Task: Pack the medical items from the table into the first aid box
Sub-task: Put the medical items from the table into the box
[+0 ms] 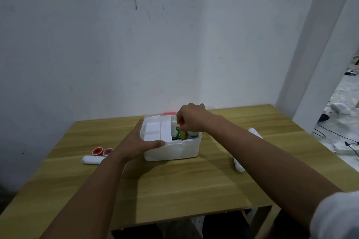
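Observation:
A white first aid box [174, 150] stands open in the middle of the wooden table [174, 184]. A white divided tray [155, 131] fills its left part. My left hand [136, 141] grips the box's left front corner, thumb on the rim. My right hand [191, 118] is over the box's right compartment, fingers closed on a small item with a red tip [181, 123]. A green packet [177, 134] and a yellow item [183, 135] stand inside. On the table lie a white bandage roll [92, 159], two red-cored tape rolls [103, 151] and further white rolls [239, 165], [254, 132].
A red part [169, 113] shows behind the box against the white wall. A white pillar [318, 64] rises at the right, with cables and clutter on the floor [342, 122] beyond it. The table's near edge [184, 217] runs below my forearms.

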Tool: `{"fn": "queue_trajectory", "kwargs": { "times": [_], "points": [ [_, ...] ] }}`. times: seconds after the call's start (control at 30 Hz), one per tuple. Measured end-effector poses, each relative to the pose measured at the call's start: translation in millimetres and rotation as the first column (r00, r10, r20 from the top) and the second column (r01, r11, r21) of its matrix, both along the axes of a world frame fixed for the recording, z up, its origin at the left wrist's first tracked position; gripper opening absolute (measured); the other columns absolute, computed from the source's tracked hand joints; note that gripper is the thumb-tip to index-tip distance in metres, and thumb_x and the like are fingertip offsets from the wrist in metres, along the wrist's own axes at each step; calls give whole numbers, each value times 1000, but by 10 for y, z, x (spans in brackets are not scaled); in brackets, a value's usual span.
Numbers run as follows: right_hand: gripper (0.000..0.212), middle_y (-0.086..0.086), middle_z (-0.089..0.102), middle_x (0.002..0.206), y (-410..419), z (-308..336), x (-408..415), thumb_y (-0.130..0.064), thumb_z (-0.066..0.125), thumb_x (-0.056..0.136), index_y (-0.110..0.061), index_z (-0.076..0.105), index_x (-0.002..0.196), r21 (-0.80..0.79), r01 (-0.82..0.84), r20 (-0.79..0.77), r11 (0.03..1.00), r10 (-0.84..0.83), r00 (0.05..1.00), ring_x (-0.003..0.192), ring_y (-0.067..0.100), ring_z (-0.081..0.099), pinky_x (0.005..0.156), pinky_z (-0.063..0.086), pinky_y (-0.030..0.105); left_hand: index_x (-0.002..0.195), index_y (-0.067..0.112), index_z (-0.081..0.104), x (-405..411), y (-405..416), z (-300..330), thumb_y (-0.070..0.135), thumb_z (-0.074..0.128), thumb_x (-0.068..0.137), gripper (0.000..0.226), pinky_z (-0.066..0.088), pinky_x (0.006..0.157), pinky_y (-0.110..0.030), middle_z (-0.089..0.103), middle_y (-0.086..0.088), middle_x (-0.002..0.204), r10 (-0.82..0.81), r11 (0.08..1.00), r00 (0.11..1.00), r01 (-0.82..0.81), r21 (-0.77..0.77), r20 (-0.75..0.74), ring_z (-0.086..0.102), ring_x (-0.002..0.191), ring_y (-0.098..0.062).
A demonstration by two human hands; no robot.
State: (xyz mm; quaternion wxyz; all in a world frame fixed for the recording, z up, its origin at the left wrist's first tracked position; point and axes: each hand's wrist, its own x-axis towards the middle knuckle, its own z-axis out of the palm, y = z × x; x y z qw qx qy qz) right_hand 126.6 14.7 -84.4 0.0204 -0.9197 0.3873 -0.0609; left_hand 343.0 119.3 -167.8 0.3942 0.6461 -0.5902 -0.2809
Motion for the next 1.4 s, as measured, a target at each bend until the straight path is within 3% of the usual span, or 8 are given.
{"fn": "queue_trajectory", "kwargs": {
  "times": [0.2,0.4,0.7,0.87,1.0,1.17,1.27,1.4],
  "points": [
    [14,-1,71,100,-19,102,109,-6,71,87,-18,71,93,-43,-53,-178,998,45,983,99,23,62,85,29,42,145,46,35,5,-8,4,70,85,56,104,54,82,-27,52,19,134,-10,1000,1000,10,-2,9,52,121,-9],
    [25,6,61,96,99,65,197,8,60,87,-17,55,85,-81,-65,-309,995,37,950,98,29,61,103,31,52,141,47,33,-14,-2,8,64,85,60,98,51,77,-22,51,19,130,1,1000,1000,-1,-3,18,51,117,-9],
    [24,-8,57,75,121,-90,194,-7,66,89,-22,58,73,-145,-150,-387,978,83,919,84,19,58,104,31,53,141,46,34,-37,-11,9,62,88,61,98,48,77,-21,51,21,130,24,1000,1000,-24,-19,14,51,119,-11],
    [23,-10,75,104,2,219,-69,-29,80,83,-26,77,106,97,-79,20,992,77,997,100,12,63,93,45,39,144,44,37,-32,0,12,69,86,55,105,51,79,-25,53,18,134,11,1000,1000,-11,-4,2,52,120,-12],
    [21,3,78,106,-269,385,-587,-12,67,88,-16,80,104,76,128,332,989,-146,932,97,16,71,91,55,28,138,49,38,-54,19,48,63,90,57,98,49,77,-22,53,28,125,10,1000,1000,-10,-12,-27,53,114,-5],
    [18,12,68,116,-524,-17,-1381,-11,57,88,-11,64,105,83,541,46,837,-545,837,96,28,65,84,56,36,142,47,37,-42,32,63,70,88,47,110,56,82,-35,53,19,129,9,1000,1000,-9,7,-23,53,116,-11],
    [10,10,67,117,-434,-299,-1719,-13,54,94,-13,58,103,56,629,-146,776,-617,774,90,25,59,75,50,33,143,43,37,-63,45,77,65,89,50,109,57,80,-36,52,14,131,6,1000,1000,-6,11,-28,52,117,-15],
    [32,9,63,127,-348,-632,-1918,-12,50,98,-12,59,128,62,660,-280,749,-622,732,105,26,63,74,48,35,139,45,35,-106,47,82,59,91,56,101,55,76,-34,51,11,131,8,1000,1000,-8,14,-26,51,116,-17]
  ]
}}
